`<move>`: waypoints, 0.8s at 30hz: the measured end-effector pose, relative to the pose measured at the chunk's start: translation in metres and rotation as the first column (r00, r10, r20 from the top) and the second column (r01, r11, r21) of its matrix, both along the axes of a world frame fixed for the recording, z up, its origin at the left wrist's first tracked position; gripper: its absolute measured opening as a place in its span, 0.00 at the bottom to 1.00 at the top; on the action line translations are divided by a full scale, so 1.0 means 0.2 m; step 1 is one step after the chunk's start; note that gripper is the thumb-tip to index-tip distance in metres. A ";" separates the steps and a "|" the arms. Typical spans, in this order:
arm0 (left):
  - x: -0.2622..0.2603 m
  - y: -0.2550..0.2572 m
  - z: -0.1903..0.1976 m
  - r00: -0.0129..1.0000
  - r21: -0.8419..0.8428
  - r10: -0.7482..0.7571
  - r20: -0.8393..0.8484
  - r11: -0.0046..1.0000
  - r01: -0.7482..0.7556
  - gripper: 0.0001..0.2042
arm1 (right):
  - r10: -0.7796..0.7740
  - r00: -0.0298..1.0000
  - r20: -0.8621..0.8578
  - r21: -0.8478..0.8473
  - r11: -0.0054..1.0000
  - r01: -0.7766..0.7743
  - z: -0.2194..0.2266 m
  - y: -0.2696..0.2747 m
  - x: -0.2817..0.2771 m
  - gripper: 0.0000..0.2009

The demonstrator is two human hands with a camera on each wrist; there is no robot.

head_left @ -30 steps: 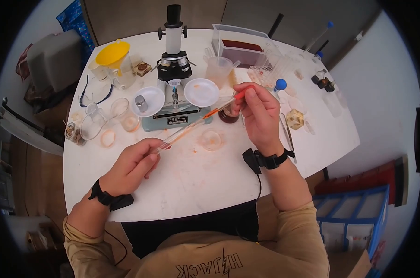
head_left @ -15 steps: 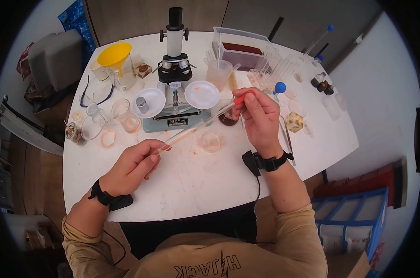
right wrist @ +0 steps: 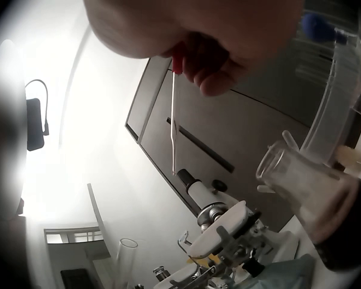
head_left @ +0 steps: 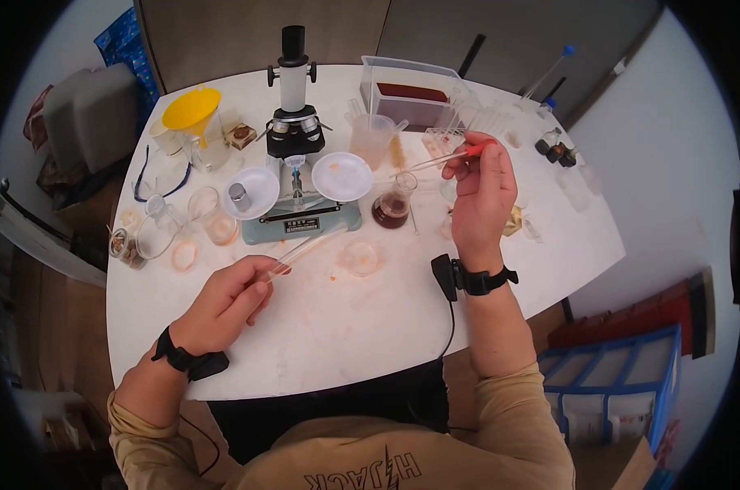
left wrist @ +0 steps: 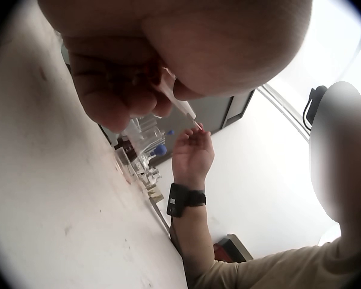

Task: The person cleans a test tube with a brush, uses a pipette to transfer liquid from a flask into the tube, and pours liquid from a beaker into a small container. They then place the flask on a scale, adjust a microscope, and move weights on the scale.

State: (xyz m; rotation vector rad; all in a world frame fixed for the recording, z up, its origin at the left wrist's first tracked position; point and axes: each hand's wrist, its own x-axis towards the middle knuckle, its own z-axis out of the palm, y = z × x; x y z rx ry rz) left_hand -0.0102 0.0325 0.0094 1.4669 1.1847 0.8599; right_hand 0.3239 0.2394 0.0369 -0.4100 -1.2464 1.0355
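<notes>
In the head view, my left hand (head_left: 231,300) grips a clear glass test tube (head_left: 308,249) near its lower end, tilted with the mouth toward the balance. The fingers of my right hand (head_left: 482,196) pinch the red rubber bulb (head_left: 481,149) of a glass dropper (right wrist: 173,114). The dropper's tip is apart from the tube's mouth, pointing left above an Erlenmeyer flask (head_left: 393,206) of dark brown liquid. In the right wrist view the dropper's glass stem looks clear, and the tube's open mouth shows at lower left.
A balance (head_left: 300,224) with two white pans stands in front of a microscope (head_left: 291,90). Petri dishes, a glass jar (head_left: 125,245) and a yellow funnel (head_left: 192,113) occupy the left. Behind the right hand are a test tube rack, a plastic beaker (head_left: 371,139) and a clear bin (head_left: 415,90).
My right hand has drawn the dropper out of the test tube, up and to the right. Orange liquid seen in the dropper a second ago no longer shows there. My left hand barely moved.
</notes>
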 end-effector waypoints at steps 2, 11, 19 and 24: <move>0.00 0.00 0.00 1.000 0.002 -0.002 -0.006 1.000 0.002 0.17 | -0.146 0.988 0.040 0.066 0.987 0.143 0.01 0.02 0.02 0.16; 0.00 0.00 -0.01 1.000 0.001 0.010 0.010 1.000 -0.010 0.17 | -0.393 0.871 0.294 0.274 0.908 0.317 -0.04 0.08 0.05 0.08; -0.01 0.00 -0.02 1.000 0.006 0.002 0.014 1.000 -0.003 0.17 | -0.476 0.719 0.507 0.478 0.849 0.225 -0.01 0.05 0.02 0.04; -0.01 0.00 -0.03 1.000 0.004 0.004 0.023 1.000 -0.004 0.17 | -0.476 0.701 0.530 0.510 0.840 0.185 -0.04 0.07 0.02 0.04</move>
